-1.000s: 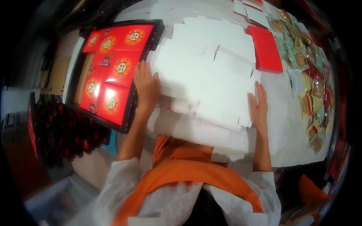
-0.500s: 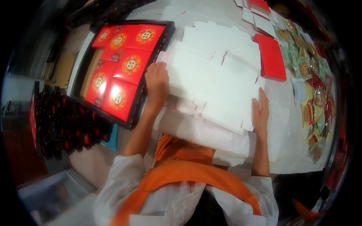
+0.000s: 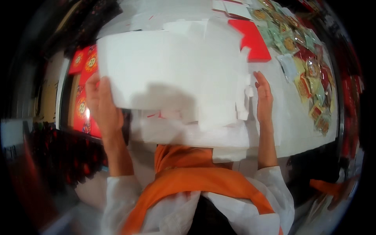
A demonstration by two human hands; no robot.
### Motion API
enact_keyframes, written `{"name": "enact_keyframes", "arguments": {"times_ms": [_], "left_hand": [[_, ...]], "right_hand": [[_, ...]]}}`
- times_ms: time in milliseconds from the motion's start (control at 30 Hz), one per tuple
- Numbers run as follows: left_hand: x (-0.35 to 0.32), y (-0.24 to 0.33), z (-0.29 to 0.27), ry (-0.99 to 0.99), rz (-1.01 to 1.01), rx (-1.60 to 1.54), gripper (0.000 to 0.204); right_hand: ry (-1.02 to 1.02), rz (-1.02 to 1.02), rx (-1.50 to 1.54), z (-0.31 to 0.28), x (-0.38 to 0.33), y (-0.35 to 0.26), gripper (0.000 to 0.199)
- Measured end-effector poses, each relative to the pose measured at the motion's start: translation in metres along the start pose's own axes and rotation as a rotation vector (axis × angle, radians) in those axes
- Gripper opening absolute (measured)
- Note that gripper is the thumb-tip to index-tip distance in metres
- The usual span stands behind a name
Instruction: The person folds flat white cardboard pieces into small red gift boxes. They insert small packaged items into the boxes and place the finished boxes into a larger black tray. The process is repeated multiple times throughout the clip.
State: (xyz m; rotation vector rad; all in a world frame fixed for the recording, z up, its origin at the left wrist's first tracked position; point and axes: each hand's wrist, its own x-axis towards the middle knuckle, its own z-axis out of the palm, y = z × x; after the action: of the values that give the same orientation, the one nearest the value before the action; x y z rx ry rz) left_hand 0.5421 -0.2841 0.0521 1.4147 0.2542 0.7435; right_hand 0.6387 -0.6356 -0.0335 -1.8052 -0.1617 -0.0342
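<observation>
A thick stack of flat white card sheets (image 3: 172,70) is lifted off the table and tilted up toward me. My left hand (image 3: 102,105) grips its left edge, fingers wrapped round the front. At the stack's right edge my right hand (image 3: 264,96) presses flat against the side, fingers straight. More white sheets (image 3: 188,131) lie on the white table (image 3: 297,129) underneath. The raised stack hides most of the table's middle.
A black tray (image 3: 64,98) of red boxes with gold round emblems stands at the left, partly hidden. A red flat box (image 3: 250,37) lies at the back right. Several small packets in green, gold and red (image 3: 309,74) cover the table's right side.
The white stack has come up off the table toward the camera. My left hand went from resting on top to gripping its left edge. The view has moved closer.
</observation>
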Motion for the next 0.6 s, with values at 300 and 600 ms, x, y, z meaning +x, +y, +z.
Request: {"name": "enact_keyframes", "arguments": {"times_ms": [300, 600], "left_hand": [[-0.038, -0.014, -0.014, -0.312, -0.377, -0.683, 0.052], [-0.040, -0.008, 0.018, -0.948, -0.003, -0.131, 0.074]], "right_hand": [[-0.013, 0.202, 0.224, 0.000, -0.010, -0.038, 0.044], [-0.299, 0.068, -0.186, 0.002, -0.013, -0.043, 0.045]]}}
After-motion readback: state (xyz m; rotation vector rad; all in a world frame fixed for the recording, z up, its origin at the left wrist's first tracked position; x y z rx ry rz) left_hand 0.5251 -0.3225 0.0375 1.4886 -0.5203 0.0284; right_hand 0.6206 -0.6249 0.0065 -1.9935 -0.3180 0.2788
